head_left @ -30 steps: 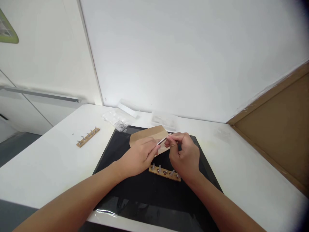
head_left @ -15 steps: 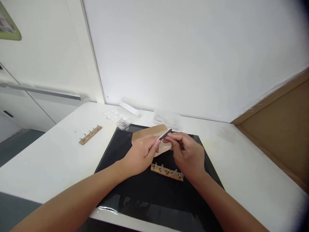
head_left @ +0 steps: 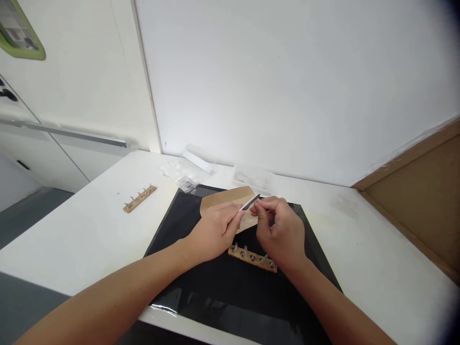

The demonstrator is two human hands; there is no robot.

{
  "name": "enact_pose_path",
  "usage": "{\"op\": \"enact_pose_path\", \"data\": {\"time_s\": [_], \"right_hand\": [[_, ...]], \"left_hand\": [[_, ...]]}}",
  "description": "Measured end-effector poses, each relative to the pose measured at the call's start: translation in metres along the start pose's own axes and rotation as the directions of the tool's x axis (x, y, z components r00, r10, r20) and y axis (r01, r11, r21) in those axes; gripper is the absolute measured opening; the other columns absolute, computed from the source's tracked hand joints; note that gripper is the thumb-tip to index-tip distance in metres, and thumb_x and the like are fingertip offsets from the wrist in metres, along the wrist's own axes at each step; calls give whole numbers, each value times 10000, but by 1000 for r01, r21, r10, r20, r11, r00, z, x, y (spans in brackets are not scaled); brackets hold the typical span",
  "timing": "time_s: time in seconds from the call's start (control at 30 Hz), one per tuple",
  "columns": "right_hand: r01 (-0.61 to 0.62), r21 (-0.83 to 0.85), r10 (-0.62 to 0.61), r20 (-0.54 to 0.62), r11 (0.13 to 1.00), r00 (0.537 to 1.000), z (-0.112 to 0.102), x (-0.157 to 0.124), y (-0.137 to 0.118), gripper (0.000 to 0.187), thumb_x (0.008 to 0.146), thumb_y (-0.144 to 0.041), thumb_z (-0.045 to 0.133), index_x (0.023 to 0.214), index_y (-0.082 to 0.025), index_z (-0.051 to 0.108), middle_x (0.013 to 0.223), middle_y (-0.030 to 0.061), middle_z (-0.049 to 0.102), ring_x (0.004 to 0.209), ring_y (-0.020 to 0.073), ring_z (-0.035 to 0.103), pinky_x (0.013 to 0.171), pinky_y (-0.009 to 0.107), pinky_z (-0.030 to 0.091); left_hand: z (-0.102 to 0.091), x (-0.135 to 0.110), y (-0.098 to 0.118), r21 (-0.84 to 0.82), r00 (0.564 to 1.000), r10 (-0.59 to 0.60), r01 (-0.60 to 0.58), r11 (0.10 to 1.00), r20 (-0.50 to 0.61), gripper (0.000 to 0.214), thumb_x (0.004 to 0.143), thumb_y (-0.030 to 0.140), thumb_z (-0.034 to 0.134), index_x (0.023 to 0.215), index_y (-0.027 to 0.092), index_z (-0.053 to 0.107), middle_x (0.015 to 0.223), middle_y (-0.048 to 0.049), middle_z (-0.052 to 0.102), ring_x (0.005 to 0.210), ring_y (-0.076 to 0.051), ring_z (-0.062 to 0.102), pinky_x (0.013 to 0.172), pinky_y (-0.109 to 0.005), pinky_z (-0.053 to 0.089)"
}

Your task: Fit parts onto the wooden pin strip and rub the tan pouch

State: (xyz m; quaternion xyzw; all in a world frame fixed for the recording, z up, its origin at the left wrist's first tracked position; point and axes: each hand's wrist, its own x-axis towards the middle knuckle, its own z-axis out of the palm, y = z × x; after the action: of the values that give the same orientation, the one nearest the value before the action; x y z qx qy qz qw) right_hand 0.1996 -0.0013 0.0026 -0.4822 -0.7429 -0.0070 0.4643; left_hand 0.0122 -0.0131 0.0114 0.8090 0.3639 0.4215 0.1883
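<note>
My left hand (head_left: 219, 229) grips one end of a nail file (head_left: 249, 202), a narrow flat strip with a dark face and a pale edge that slants up to the right. Close against the file's dark face are the pinched fingertips of my right hand (head_left: 278, 227); whatever lies between them is too small to make out. Below the hands, a wooden nail-tip stand (head_left: 247, 257) lies on the black mat, carrying several clear tips on small metal holders. My right hand partly covers its right end. A brown paper sheet (head_left: 224, 197) is spread behind my hands.
A second wooden stand (head_left: 139, 199) with several metal holders sits on the white table (head_left: 97, 239) at left. Clear plastic packaging (head_left: 179, 170) and a clear plastic box (head_left: 253, 177) are near the wall. The black mat (head_left: 215, 292) covers the table's middle. Brown cardboard (head_left: 417, 191) stands at right.
The whole view has shifted slightly, so things appear a little further right. My right fingertips have moved slightly along the file, showing more of its dark face. My left hand keeps its grip.
</note>
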Motion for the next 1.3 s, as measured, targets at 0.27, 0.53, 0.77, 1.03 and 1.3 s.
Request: {"op": "enact_pose_path", "data": {"time_s": [0.27,0.53,0.77,1.03,1.3], "right_hand": [[24,-109,-23,5,994,1000,1,0,-6,113,1005,-315,541,939,-235,585,868,24,747,666,200,653,641,338,439],[54,-132,-58,-29,990,998,1,5,-14,146,990,-306,541,861,-245,568,781,19,719,673,222,627,700,372,424],[55,-91,-57,-17,994,998,1,8,-16,153,990,-288,552,843,-246,557,764,10,703,645,202,606,722,374,436],[52,-72,-53,0,996,999,3,9,-19,182,1002,-275,541,822,-247,543,775,16,689,685,205,607,793,395,452],[27,-23,-28,-34,999,999,2,9,-22,151,1001,-291,554,856,-251,563,777,14,697,731,218,633,814,402,472]], "left_hand": [[0,-2,1,38,998,38,-37,999,-40,307,1097,244,373,939,170,626,853,-48,661,813,-181,629,786,-318,507],[-3,0,5,99,996,81,-77,992,-39,265,1085,200,371,1026,148,624,937,-82,687,901,-207,657,868,-346,534],[-3,0,5,110,996,80,-75,991,-47,279,1086,212,368,942,170,604,888,-69,679,851,-199,654,826,-339,544],[-5,0,6,154,996,72,-63,986,-49,271,1087,208,363,920,178,574,872,-58,651,824,-194,634,805,-331,532],[-5,0,10,178,996,75,-65,982,-49,239,1088,197,360,974,173,569,882,-52,644,825,-192,627,789,-329,529]]}}
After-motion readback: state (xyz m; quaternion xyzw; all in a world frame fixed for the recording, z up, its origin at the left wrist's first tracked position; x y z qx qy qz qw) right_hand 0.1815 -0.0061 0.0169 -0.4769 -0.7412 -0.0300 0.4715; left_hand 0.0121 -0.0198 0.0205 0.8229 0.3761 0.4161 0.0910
